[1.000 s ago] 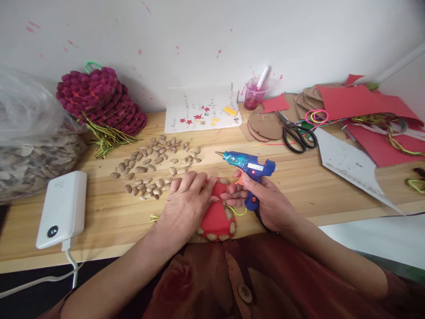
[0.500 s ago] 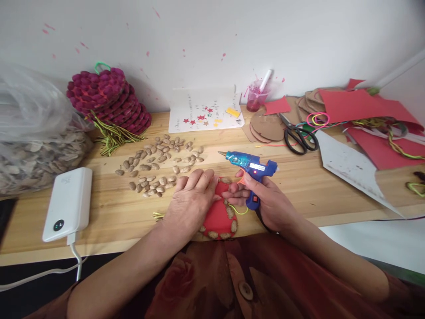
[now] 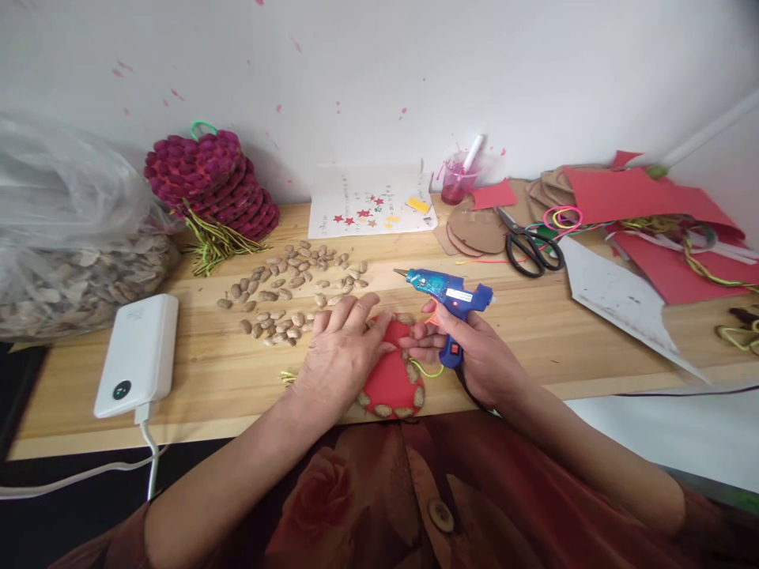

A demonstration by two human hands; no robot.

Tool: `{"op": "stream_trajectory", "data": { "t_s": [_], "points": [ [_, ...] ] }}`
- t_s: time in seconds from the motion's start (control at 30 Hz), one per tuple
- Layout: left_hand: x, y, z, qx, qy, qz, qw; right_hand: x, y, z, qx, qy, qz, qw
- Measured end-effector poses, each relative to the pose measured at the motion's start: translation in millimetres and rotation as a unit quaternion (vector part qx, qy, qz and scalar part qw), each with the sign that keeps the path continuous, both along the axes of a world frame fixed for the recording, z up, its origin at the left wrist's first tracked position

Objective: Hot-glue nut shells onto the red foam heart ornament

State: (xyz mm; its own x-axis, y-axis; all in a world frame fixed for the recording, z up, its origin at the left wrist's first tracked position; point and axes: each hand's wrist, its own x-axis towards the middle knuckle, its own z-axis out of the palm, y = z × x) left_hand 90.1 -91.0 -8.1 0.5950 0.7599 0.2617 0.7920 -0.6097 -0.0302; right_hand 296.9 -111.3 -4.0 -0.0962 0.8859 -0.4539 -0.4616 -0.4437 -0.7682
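Observation:
Close to my body on the wooden table lies a red cutout (image 3: pixel 392 386) with peanuts set along its rim. My left hand (image 3: pixel 341 352) is closed over its upper left part, fingers bent and thumb on the red face. Whatever sits beneath those fingers is hidden. A blue hot glue gun (image 3: pixel 461 299) is gripped in my right hand (image 3: pixel 489 359), its nozzle pointing left above the cutout and a red light lit on its side. The lower fingers of that hand reach to the cutout's right rim. Loose peanuts (image 3: pixel 297 281) are spread beyond my left hand.
Left are a white power bank (image 3: pixel 137 348) with a cable, a plastic bag of peanuts (image 3: pixel 77 292) and stacked purple-red pieces (image 3: pixel 195 170). Toward the back stand a paper sheet (image 3: pixel 332 201) and a cup (image 3: pixel 456 186). Scissors (image 3: pixel 526 246), cardboard rounds (image 3: pixel 477 227) and red sheets (image 3: pixel 634 197) lie right.
The view has turned slightly left. My left hand has shifted a little over the cutout's upper edge, its fingers more bent. The glue gun stays in my right hand, nearly still.

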Motion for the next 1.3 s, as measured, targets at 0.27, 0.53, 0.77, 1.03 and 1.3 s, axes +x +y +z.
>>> {"op": "stream_trajectory", "data": {
  "t_s": [0.27,0.53,0.77,1.03,1.3],
  "points": [
    [-22,14,8.5,-0.035,-0.119,0.028,0.992,0,0,-2.7,0.006,-0.002,-0.001,1.0],
    [-11,19,7.1,-0.069,-0.095,0.015,0.993,0,-1,-3.8,0.012,0.003,-0.004,1.0],
    [-6,18,7.1,-0.081,-0.09,0.045,0.992,1,-2,-4.4,0.007,0.004,-0.003,1.0],
    [-13,19,8.7,-0.076,-0.119,0.053,0.989,0,-1,-3.4,0.004,0.011,-0.005,1.0],
    [-18,25,10.9,-0.107,-0.144,0.016,0.984,1,-1,-5.4,0.011,0.012,-0.006,1.0]
  ]
}}
